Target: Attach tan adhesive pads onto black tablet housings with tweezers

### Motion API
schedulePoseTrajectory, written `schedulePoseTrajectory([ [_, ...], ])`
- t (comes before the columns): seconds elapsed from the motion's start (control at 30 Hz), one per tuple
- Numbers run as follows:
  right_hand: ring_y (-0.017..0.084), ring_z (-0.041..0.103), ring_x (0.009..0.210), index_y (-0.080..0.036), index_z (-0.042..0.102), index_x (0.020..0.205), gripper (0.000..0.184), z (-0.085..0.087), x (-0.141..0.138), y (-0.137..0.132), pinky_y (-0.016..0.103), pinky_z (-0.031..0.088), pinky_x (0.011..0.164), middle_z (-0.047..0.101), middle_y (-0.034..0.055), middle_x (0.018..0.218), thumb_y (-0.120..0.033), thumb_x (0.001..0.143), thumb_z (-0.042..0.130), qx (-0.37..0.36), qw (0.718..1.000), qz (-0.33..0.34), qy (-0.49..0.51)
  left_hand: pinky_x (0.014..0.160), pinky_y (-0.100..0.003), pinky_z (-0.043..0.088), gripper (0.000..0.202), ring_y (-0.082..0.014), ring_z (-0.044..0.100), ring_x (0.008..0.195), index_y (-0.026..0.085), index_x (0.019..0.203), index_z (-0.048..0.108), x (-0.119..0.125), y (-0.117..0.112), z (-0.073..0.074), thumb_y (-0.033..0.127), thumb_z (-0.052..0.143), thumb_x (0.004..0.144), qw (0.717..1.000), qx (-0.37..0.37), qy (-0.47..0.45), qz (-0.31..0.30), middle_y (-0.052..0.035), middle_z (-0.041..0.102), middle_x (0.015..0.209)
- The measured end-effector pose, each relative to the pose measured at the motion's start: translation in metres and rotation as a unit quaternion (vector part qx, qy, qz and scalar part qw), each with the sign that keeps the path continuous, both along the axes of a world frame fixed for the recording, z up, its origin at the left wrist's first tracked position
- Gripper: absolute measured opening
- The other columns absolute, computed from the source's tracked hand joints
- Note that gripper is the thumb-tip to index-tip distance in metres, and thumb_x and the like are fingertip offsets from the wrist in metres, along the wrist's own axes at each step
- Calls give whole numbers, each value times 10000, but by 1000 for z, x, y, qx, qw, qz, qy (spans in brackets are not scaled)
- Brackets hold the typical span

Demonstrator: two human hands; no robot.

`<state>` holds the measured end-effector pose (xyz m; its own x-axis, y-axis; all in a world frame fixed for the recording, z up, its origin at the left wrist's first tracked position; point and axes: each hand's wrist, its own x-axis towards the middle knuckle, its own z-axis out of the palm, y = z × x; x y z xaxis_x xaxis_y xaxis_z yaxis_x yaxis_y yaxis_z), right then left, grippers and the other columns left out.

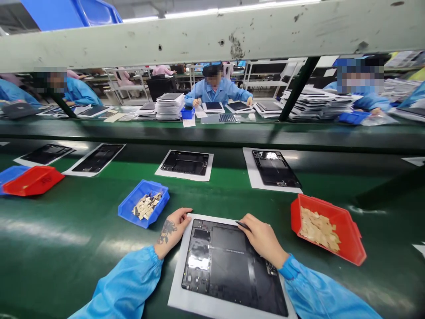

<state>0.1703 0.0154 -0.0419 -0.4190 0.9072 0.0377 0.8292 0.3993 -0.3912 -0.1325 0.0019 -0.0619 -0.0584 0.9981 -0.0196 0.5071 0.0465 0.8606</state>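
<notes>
In front of me an opened black tablet (pixel 229 261), its dark inner parts showing, lies on a white sheet (pixel 191 303). My left hand (pixel 174 228) rests at the sheet's upper left corner, fingers loosely stretched out, thumb beside the tablet's edge. Over the tablet's upper right edge is my right hand (pixel 262 237), closed round a thin black pen-like tool (pixel 243 225); its tip points left above the tablet. I cannot make out its exact kind. Left of my left hand stands a blue bin (pixel 128 207) of small beige and dark pieces. A red bin (pixel 352 239) of flat tan pieces sits to the right.
Beyond lie several more opened tablets on white sheets, such as one tablet (pixel 186 162) in the middle. Another red bin (pixel 33 180) overlaps a blue one at the left. A pale beam (pixel 199 35) crosses overhead. Co-workers in blue sit at the opposite bench among stacks.
</notes>
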Motion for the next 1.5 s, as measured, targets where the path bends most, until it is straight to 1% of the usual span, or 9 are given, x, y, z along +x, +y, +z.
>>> schedulePoseTrajectory([
  [0.33, 177, 642, 841, -246, 574, 907, 228, -7, -1, 3, 300, 498, 678, 569, 29, 1154, -298, 960, 359, 24, 998, 34, 40, 610, -238, 380, 274, -133, 508, 634, 154, 949, 692, 2, -3, 11, 190, 488, 770, 999, 11, 37, -12, -6, 571, 713],
  [0.57, 201, 649, 809, -262, 532, 1035, 201, -17, 1, 1, 327, 507, 674, 623, 24, 1017, -313, 962, 351, 25, 999, 30, 26, 569, -217, 377, 332, -122, 522, 606, 183, 940, 703, -1, -8, 16, 108, 474, 712, 997, 12, 68, -24, 16, 580, 674],
  [0.67, 191, 645, 760, -258, 542, 995, 222, -19, -1, -1, 321, 497, 650, 615, 24, 984, -261, 957, 323, 34, 998, 48, 11, 531, -221, 367, 302, -125, 527, 565, 191, 884, 712, 0, -11, 20, 108, 492, 694, 995, 17, 90, -36, 26, 569, 608],
  [0.77, 183, 638, 714, -254, 553, 963, 246, -17, -4, -3, 310, 484, 610, 609, 25, 956, -223, 945, 309, 49, 997, 53, 1, 593, -238, 414, 284, -142, 574, 619, 206, 920, 709, -2, -14, 30, 143, 495, 744, 991, 51, 119, -28, 4, 645, 705],
  [0.9, 180, 639, 700, -258, 554, 950, 245, -14, -6, -4, 302, 487, 609, 609, 21, 941, -206, 936, 315, 48, 998, 48, 13, 767, -276, 455, 296, -185, 608, 836, 211, 1039, 665, -37, -14, 53, 329, 446, 881, 977, 118, 164, 64, -53, 669, 964],
  [1.0, 181, 640, 697, -259, 556, 944, 248, -15, -6, -4, 300, 488, 609, 607, 21, 930, -220, 943, 311, 53, 997, 44, 18, 736, -295, 463, 324, -198, 598, 820, 181, 1002, 647, -82, -7, 62, 379, 410, 901, 958, 118, 208, 159, -74, 657, 947],
  [1.17, 177, 641, 697, -261, 563, 964, 248, -16, -5, -5, 294, 495, 615, 608, 20, 951, -226, 943, 319, 59, 997, 44, 15, 810, -396, 414, 202, -286, 523, 914, 188, 806, 676, -121, 6, 46, 367, 586, 779, 922, 73, 319, 205, -97, 612, 888],
  [1.33, 176, 648, 685, -267, 581, 958, 245, -15, -6, -5, 286, 505, 601, 629, 22, 958, -260, 937, 337, 66, 997, 37, 18, 809, -402, 369, 170, -299, 478, 947, 189, 724, 628, -114, 9, 31, 354, 633, 767, 898, 54, 388, 200, -95, 570, 888],
  [1.5, 179, 651, 695, -269, 601, 956, 244, -16, -6, -3, 287, 511, 606, 638, 24, 956, -273, 929, 359, 72, 996, 33, 27, 752, -322, 379, 158, -238, 529, 848, 192, 691, 551, -114, 9, 30, 289, 591, 809, 905, 56, 378, 186, -51, 588, 784],
])
